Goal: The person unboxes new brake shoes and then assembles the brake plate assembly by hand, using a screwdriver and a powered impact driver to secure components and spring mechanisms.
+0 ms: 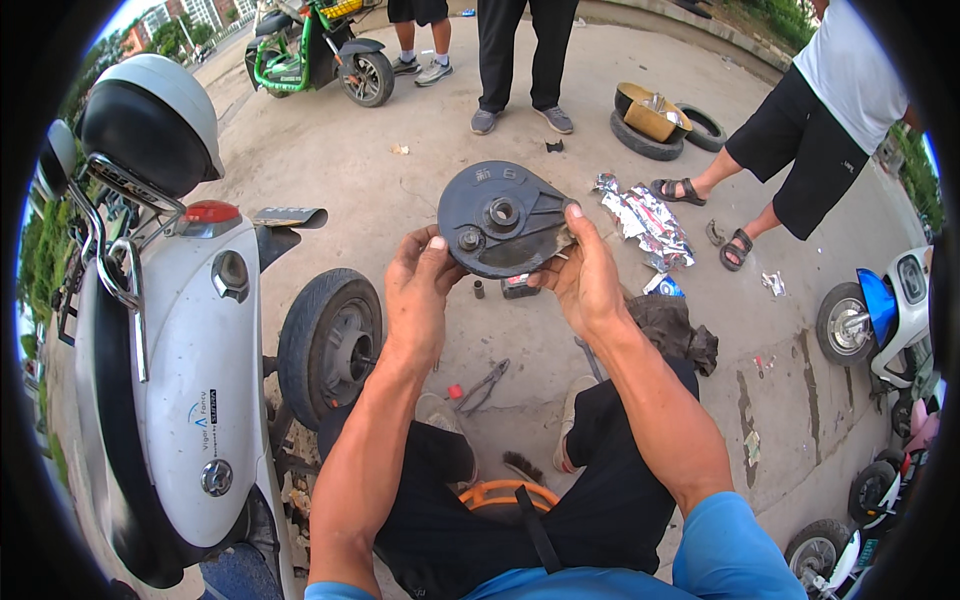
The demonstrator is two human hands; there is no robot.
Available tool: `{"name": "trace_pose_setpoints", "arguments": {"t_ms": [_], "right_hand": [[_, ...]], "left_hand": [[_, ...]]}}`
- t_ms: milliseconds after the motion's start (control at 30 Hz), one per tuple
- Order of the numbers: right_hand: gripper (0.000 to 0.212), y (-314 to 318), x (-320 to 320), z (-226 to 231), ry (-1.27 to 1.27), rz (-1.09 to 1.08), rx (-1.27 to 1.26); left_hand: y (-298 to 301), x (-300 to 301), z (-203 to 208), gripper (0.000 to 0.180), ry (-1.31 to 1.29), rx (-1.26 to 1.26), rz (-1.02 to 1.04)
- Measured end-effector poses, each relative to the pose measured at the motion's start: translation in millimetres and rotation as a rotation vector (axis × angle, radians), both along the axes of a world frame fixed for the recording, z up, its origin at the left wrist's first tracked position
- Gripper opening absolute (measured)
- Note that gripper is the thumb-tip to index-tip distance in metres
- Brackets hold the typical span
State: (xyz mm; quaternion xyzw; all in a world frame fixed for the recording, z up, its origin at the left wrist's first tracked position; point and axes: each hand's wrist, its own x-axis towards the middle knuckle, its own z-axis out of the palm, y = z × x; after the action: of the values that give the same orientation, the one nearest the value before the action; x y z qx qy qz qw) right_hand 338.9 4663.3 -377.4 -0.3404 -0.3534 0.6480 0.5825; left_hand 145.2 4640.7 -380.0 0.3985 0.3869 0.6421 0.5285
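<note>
A dark grey drum brake plate (487,215) is held up in front of me between both hands. It is round with one pointed side, a raised hole near its middle and a smaller bolt beside that. My left hand (420,275) grips its lower left edge, thumb on the face. On the opposite edge, by the pointed side, my right hand (583,268) closes round it with the thumb up; the plate hides some fingers. To the left, a wheel with a black tyre (330,345) stands beside a white scooter (180,370).
Pliers (484,385), a small red piece (455,391), a socket (479,289) and a brush (522,466) lie on the concrete. A dark cloth (672,328) and torn silver packaging (650,222) are at right. Beyond are a yellow basin (650,115) on tyres, several people standing and parked scooters.
</note>
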Motion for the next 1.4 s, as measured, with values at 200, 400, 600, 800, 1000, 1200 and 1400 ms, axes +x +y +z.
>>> {"name": "trace_pose_setpoints", "arguments": {"t_ms": [200,400,600,800,1000,1200,1400], "right_hand": [[0.052,-1,1,-1,0.011,0.043,0.025],[0.053,0,2,-6,0.035,0.043,-0.001],[0.052,-1,2,-6,0.028,0.043,-0.013],[0.050,0,1,-8,0.041,0.045,-0.018],[0.047,1,-1,-8,0.078,0.048,-0.051],[0.042,-3,-6,-17,0.156,0.187,-0.151],[0.048,-10,-12,-12,0.039,0.305,-0.194]], "left_hand": [[2,0,1,0.033,-0.020,-0.022,0.000],[2,1,-2,0.032,-0.004,-0.048,-0.002],[3,0,-2,0.032,0.000,-0.044,-0.006],[3,-1,-3,0.034,0.014,-0.048,-0.011],[4,-4,1,0.037,0.030,-0.054,-0.008],[-2,-2,15,0.055,-0.013,-0.014,0.004],[2,-20,17,0.060,-0.054,-0.042,-0.009]]}}
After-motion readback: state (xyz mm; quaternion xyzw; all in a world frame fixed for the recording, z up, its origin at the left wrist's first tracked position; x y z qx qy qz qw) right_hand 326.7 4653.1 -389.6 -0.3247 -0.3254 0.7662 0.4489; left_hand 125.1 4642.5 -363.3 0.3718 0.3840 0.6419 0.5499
